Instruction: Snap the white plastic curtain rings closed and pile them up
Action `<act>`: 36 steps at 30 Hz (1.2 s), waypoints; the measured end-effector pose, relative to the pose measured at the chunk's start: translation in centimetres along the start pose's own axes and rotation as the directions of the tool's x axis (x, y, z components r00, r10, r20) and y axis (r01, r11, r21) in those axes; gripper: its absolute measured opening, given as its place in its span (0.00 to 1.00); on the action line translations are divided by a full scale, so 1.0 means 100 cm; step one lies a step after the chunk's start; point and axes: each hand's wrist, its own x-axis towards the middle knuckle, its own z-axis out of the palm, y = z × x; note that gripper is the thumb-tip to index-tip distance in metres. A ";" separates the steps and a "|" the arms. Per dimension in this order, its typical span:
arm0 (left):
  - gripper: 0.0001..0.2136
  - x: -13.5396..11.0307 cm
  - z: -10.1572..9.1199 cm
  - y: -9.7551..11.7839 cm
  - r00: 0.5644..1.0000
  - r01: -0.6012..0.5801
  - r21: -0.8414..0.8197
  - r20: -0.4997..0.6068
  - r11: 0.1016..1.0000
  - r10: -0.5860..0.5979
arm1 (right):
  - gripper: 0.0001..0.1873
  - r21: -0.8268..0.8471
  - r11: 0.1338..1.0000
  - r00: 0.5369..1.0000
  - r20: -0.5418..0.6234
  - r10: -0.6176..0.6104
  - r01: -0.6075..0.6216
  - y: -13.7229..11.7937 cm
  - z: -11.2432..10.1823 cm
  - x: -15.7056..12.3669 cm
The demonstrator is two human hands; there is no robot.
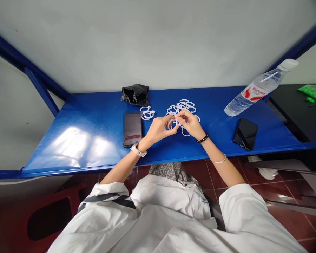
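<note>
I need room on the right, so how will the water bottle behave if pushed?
The water bottle looks largely full, so it is probably fairly heavy. Tall and narrow, it could tip if pushed near the white cap. Its rounded body might then roll.

Wall (pixel 158 42): pale grey, across the top
Tabletop (pixel 100 105): glossy blue, mid-frame
Floor (pixel 292 221): dark red tiles, lower right
Seat (pixel 13 218): red, lower left
Glare (pixel 71 142): white, centre-left
</note>
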 end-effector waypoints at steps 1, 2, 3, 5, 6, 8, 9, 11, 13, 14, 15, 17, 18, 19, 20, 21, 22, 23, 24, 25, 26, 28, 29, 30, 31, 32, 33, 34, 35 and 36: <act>0.12 0.001 -0.002 -0.001 1.000 0.007 0.049 -0.012 0.999 -0.007 | 0.25 -0.008 1.000 1.000 -0.012 0.015 -0.015 0.001 0.000 0.000; 0.12 0.002 -0.004 -0.003 0.999 0.021 0.103 -0.028 0.994 -0.018 | 0.25 -0.016 1.000 0.999 -0.027 0.025 -0.025 0.001 0.000 0.000; 0.13 0.003 -0.007 -0.005 0.998 0.043 0.163 -0.045 0.986 -0.037 | 0.25 -0.022 0.999 0.998 -0.045 0.033 -0.034 0.002 -0.001 0.000; 0.13 0.006 -0.015 -0.009 0.992 0.115 0.289 -0.085 0.950 -0.094 | 0.24 -0.035 0.998 0.995 -0.087 0.047 -0.051 0.004 -0.002 0.000; 0.14 0.007 -0.019 -0.012 0.986 0.159 0.355 -0.105 0.921 -0.130 | 0.23 -0.046 0.997 0.993 -0.107 0.052 -0.057 0.005 -0.003 0.000; 0.12 0.008 -0.028 -0.017 0.968 0.249 0.466 -0.158 0.849 -0.197 | 0.18 -0.086 0.995 0.990 -0.132 0.042 -0.054 0.005 -0.004 0.000; 0.11 0.008 -0.031 -0.020 0.963 0.269 0.510 -0.161 0.817 -0.216 | 0.16 -0.115 0.992 0.991 -0.133 0.026 -0.042 0.006 -0.005 0.000; 0.09 0.008 -0.036 -0.026 0.957 0.289 0.598 -0.163 0.747 -0.239 | 0.13 -0.182 0.983 0.995 -0.104 -0.012 -0.007 0.006 -0.005 0.001; 0.10 0.006 -0.037 -0.030 0.950 0.306 0.674 -0.168 0.673 -0.263 | 0.11 -0.253 0.967 0.998 -0.040 -0.043 0.032 0.007 -0.006 0.001; 0.11 0.005 -0.037 -0.032 0.946 0.316 0.698 -0.177 0.643 -0.273 | 0.10 -0.289 0.956 0.999 0.002 -0.052 0.051 0.008 -0.006 0.001; 0.12 0.004 -0.037 -0.034 0.942 0.325 0.709 -0.187 0.626 -0.277 | 0.10 -0.322 0.944 0.997 0.046 -0.059 0.071 0.010 -0.006 0.001; 0.14 0.004 -0.036 -0.036 0.944 0.326 0.698 -0.199 0.638 -0.264 | 0.09 -0.380 0.918 0.988 0.136 -0.070 0.117 0.013 -0.006 0.001; 0.14 0.004 -0.036 -0.036 0.948 0.315 0.683 -0.198 0.659 -0.248 | 0.09 -0.403 0.903 0.980 0.184 -0.075 0.145 0.014 -0.006 0.000; 0.13 0.005 -0.036 -0.036 0.954 0.298 0.665 -0.192 0.685 -0.230 | 0.10 -0.426 0.887 0.969 0.236 -0.079 0.176 0.015 -0.006 0.000; 0.13 0.006 -0.036 -0.035 0.961 0.276 0.644 -0.178 0.713 -0.211 | 0.11 -0.451 0.868 0.955 0.287 -0.079 0.207 0.015 -0.006 -0.001; 0.12 0.006 -0.036 -0.034 0.969 0.247 0.621 -0.157 0.744 -0.191 | 0.13 -0.479 0.845 0.939 0.335 -0.074 0.237 0.015 -0.006 -0.001; 0.11 0.007 -0.036 -0.032 0.977 0.214 0.593 -0.131 0.776 -0.169 | 0.15 -0.509 0.820 0.926 0.373 -0.065 0.263 0.015 -0.006 -0.002; 0.11 0.008 -0.035 -0.030 0.984 0.178 0.558 -0.103 0.810 -0.145 | 0.16 -0.539 0.794 0.915 0.399 -0.054 0.282 0.015 -0.006 -0.002; 0.10 0.008 -0.033 -0.028 0.990 0.140 0.518 -0.073 0.844 -0.120 | 0.16 -0.567 0.770 0.909 0.414 -0.041 0.293 0.015 -0.006 -0.003; 0.10 0.008 -0.031 -0.026 0.995 0.102 0.472 -0.039 0.876 -0.094 | 0.15 -0.589 0.751 0.907 0.420 -0.032 0.299 0.015 -0.006 -0.003; 0.10 0.007 -0.029 -0.024 0.997 0.067 0.424 -0.005 0.903 -0.072 | 0.14 -0.606 0.736 0.906 0.422 -0.024 0.301 0.015 -0.006 -0.003; 0.10 0.006 -0.023 -0.021 0.997 0.020 0.325 0.058 0.945 -0.041 | 0.11 -0.621 0.726 0.908 0.418 -0.013 0.296 0.017 -0.005 -0.003; 0.10 0.006 -0.021 -0.019 0.995 0.008 0.282 0.088 0.959 -0.034 | 0.10 -0.622 0.728 0.911 0.413 -0.007 0.287 0.018 -0.005 -0.003; 0.10 0.005 -0.019 -0.018 0.993 0.004 0.247 0.113 0.969 -0.033 | 0.10 -0.620 0.734 0.914 0.405 -0.002 0.277 0.019 -0.005 -0.003; 0.10 0.005 -0.017 -0.018 0.991 0.006 0.221 0.131 0.975 -0.035 | 0.10 -0.614 0.744 0.918 0.396 0.001 0.265 0.020 -0.005 -0.002; 0.10 0.005 -0.015 -0.017 0.989 0.013 0.203 0.141 0.979 -0.043 | 0.10 -0.605 0.756 0.925 0.380 -0.001 0.250 0.020 -0.005 -0.002; 0.10 0.005 -0.015 -0.017 0.988 0.026 0.189 0.146 0.982 -0.054 | 0.10 -0.590 0.774 0.934 0.356 -0.008 0.232 0.020 -0.004 -0.001; 0.11 0.005 -0.015 -0.016 0.987 0.043 0.175 0.143 0.984 -0.068 | 0.10 -0.564 0.798 0.945 0.326 -0.021 0.212 0.019 -0.005 -0.001; 0.12 0.005 -0.015 -0.016 0.988 0.062 0.156 0.134 0.986 -0.083 | 0.10 -0.520 0.833 0.956 0.291 -0.038 0.191 0.018 -0.005 -0.001; 0.13 0.006 -0.016 -0.015 0.988 0.083 0.126 0.121 0.989 -0.098 | 0.10 -0.456 0.874 0.967 0.251 -0.054 0.167 0.015 -0.006 0.000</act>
